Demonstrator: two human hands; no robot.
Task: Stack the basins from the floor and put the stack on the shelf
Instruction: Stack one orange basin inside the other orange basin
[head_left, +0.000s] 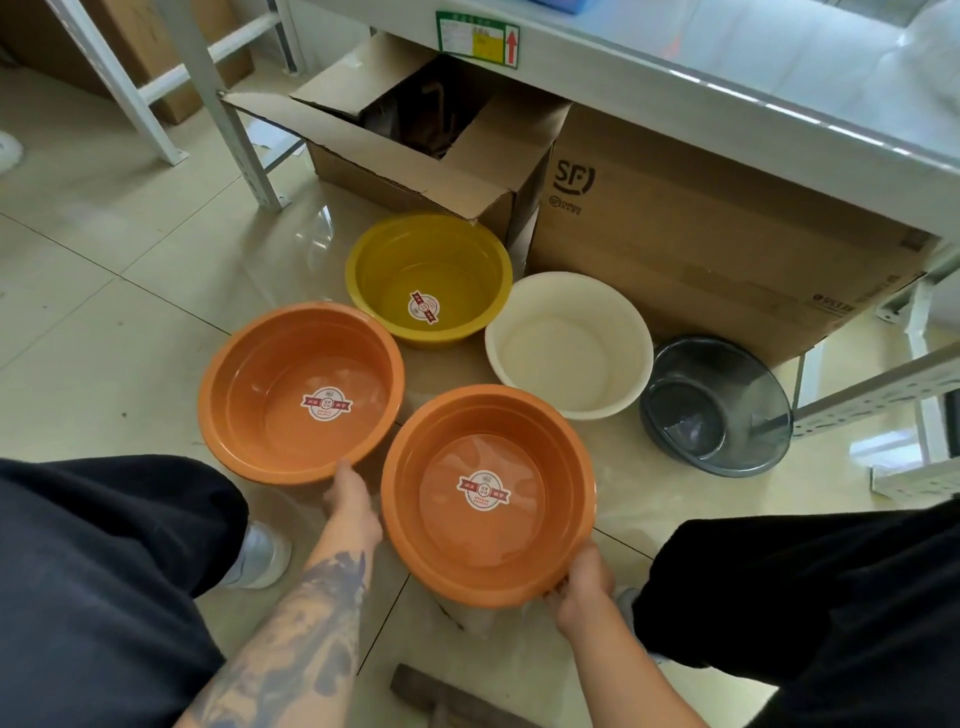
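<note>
Several plastic basins sit on the tiled floor. My right hand (582, 587) grips the near rim of the closest orange basin (441, 540), which looks raised and tilted. My left hand (353, 504) touches the near rim of a second orange basin (249, 395) to its left. Behind them stand a yellow basin (384, 254), a cream basin (571, 358) and a dark grey translucent basin (727, 395) at the right. The grey metal shelf (675, 78) runs across the top right.
An open cardboard box (415, 156) and a closed SF box (701, 234) stand under the shelf, right behind the basins. Shelf legs (234, 130) rise at the left, a perforated beam (883, 400) at the right. My knees flank the near basins. A dark wooden piece (441, 696) lies by my feet.
</note>
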